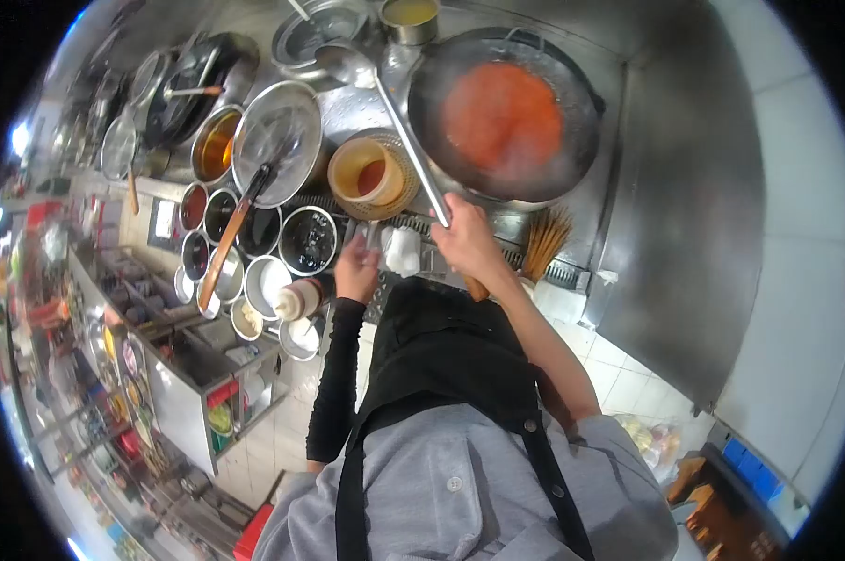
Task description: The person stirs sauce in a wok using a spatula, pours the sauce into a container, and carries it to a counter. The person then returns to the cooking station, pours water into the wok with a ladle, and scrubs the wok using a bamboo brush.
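Note:
My right hand (467, 238) is closed around the long handle of a steel ladle (405, 131). The ladle's wooden handle end sticks out below my fist, and its bowl hangs at the upper left near a metal basin (315, 37). To the right, a black wok (577, 150) holds steaming orange-red sauce (502, 112). My left hand (357, 269), slightly blurred, has its fingers apart beside a folded white cloth (403, 251). Above it, a plastic tub (347, 173) with some red-brown liquid sits on a round perforated strainer (405, 192).
A bamboo brush (546, 241) stands below the wok. Left are a wood-handled mesh strainer (277, 140), a pot of amber liquid (218, 140), several seasoning bowls (308, 240) and a squeeze bottle (296, 299). A metal pot (410, 21) stands at the top; a steel panel (679, 187) rises right.

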`<state>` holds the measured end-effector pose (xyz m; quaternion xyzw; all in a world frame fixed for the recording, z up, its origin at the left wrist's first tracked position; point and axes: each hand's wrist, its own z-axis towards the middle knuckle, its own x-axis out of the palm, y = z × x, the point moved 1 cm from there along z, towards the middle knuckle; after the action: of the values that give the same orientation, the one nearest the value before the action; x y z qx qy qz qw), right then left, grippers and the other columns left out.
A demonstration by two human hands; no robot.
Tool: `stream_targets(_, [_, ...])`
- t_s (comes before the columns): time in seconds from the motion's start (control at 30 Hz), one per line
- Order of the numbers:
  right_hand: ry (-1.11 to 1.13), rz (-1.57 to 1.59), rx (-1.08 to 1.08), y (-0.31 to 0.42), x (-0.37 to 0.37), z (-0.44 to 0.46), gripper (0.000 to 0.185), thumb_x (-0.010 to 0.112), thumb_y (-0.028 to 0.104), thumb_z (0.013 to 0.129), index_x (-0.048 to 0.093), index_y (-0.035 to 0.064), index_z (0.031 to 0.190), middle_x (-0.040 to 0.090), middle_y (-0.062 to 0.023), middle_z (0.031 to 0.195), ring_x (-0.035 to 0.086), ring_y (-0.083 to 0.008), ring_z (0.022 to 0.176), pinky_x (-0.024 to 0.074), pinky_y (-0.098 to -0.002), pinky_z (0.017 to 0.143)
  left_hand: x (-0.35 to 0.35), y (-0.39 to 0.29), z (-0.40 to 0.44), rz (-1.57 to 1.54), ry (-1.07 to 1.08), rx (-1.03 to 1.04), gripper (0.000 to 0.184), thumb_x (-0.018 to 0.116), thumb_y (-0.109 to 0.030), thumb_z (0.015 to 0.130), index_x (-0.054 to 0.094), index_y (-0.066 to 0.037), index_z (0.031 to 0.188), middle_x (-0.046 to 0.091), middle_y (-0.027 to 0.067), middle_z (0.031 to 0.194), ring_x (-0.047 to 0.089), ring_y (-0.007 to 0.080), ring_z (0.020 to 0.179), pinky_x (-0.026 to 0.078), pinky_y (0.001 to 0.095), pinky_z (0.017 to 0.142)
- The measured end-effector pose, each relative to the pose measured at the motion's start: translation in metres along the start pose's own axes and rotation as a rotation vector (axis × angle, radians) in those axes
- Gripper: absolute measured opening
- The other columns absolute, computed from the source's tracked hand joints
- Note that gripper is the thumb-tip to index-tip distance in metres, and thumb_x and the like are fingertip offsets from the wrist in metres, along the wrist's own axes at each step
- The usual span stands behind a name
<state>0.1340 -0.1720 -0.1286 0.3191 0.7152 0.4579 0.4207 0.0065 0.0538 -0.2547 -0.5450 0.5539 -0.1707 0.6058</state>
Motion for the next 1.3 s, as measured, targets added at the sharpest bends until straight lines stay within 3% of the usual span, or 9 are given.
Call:
stream_targets(0.2, [0.073,0.191,0.154,0.021,-0.01,-0.002,0.02,0.06,0.002,0.086,0.056,-0.0048,0.105,0.058,-0.0107,0.069,0.054,-0.0174,0.042,0.0438,-0.0355,0.037,-0.131,-0.004,0.092,0.761,-0.621,0.495,0.061,0.07,-0.003,0.078,0.055,0.001,0.137,0.059,0.0257,0.133,0.055,0.0431,0.125,0.042,0.0505,0.108])
stream_targets(0.37, [0.081,0.178,0.137,0.024,-0.007,0.015,0.017,0.06,0.0,0.087,0.054,-0.0025,0.104,0.055,-0.0056,0.066,0.049,-0.0131,0.039,0.039,-0.033,0.034,-0.279,0.079,0.128,1.233,-0.125,-0.334,0.08,0.075,-0.041,0.083,0.042,-0.016,0.152,0.052,0.0113,0.146,0.045,0.0365,0.139,0.031,0.054,0.118])
stream_targets(0.43, [0.08,0.127,0.124,0.029,-0.007,0.024,0.017,0.059,0.001,0.086,0.056,-0.0044,0.102,0.057,-0.0089,0.064,0.054,-0.0167,0.041,0.0427,-0.0347,0.037,-0.295,0.103,0.117,1.166,-0.173,-0.196,0.07,0.075,-0.04,0.084,0.052,-0.013,0.145,0.056,0.0149,0.143,0.052,0.0371,0.134,0.037,0.0534,0.114])
stream_targets(0.53, [0.082,0.102,0.121,0.034,-0.005,0.035,0.017,0.059,0.001,0.085,0.057,-0.0051,0.101,0.058,-0.0101,0.062,0.055,-0.0182,0.041,0.0437,-0.0356,0.037,-0.31,0.133,0.113,0.925,-0.066,0.049,0.036,0.074,-0.037,0.087,0.07,-0.004,0.101,0.073,0.0193,0.101,0.07,0.0376,0.097,0.055,0.0509,0.082])
stream_targets(0.87, [0.221,0.435,0.207,0.024,-0.005,0.055,0.014,0.06,0.001,0.088,0.054,-0.0013,0.101,0.051,-0.0028,0.061,0.047,-0.0133,0.038,0.0378,-0.0323,0.034,-0.239,0.08,0.064,0.988,-0.193,-0.16,0.05,0.074,-0.038,0.087,0.061,-0.007,0.124,0.066,0.0195,0.108,0.067,0.0415,0.101,0.055,0.0527,0.081])
stream_targets(1.03, [0.443,1.257,0.432,0.028,-0.022,0.042,0.005,0.058,0.002,0.093,0.055,0.0055,0.095,0.043,0.0025,0.061,0.036,-0.006,0.037,0.0307,-0.0241,0.03,-0.225,0.062,0.049,0.895,-0.473,0.247,0.053,0.074,-0.026,0.089,0.057,-0.001,0.133,0.063,0.023,0.121,0.065,0.0408,0.104,0.054,0.0478,0.088])
stream_targets(1.1, [0.494,1.274,0.349,0.026,-0.029,0.023,0.01,0.055,0.006,0.097,0.052,0.0104,0.089,0.041,0.0035,0.059,0.033,-0.0039,0.035,0.0262,-0.0211,0.028,-0.198,0.014,0.034,0.727,-0.517,0.323,0.05,0.072,-0.026,0.092,0.06,0.002,0.132,0.065,0.0227,0.12,0.067,0.0386,0.103,0.054,0.0434,0.091])
stream_targets(1.17, [0.553,1.325,0.274,0.009,-0.041,0.005,0.014,0.054,0.007,0.099,0.049,0.0117,0.086,0.041,0.0038,0.058,0.032,-0.0041,0.033,0.0248,-0.0216,0.026,-0.148,0.002,0.016,0.231,-0.412,0.236,0.032,0.069,-0.022,0.096,0.068,-0.001,0.12,0.073,0.0169,0.102,0.072,0.0271,0.084,0.056,0.0374,0.081])
stream_targets(1.3, [0.379,1.267,0.263,0.01,-0.08,-0.041,0.021,0.053,0.015,0.105,0.044,0.0113,0.087,0.038,0.0018,0.055,0.031,-0.0059,0.031,0.0239,-0.0236,0.024,-0.034,-0.017,-0.021,0.177,-0.001,0.055,0.036,0.073,-0.023,0.092,0.07,0.002,0.119,0.072,0.0215,0.113,0.073,0.0305,0.1,0.056,0.0375,0.089])
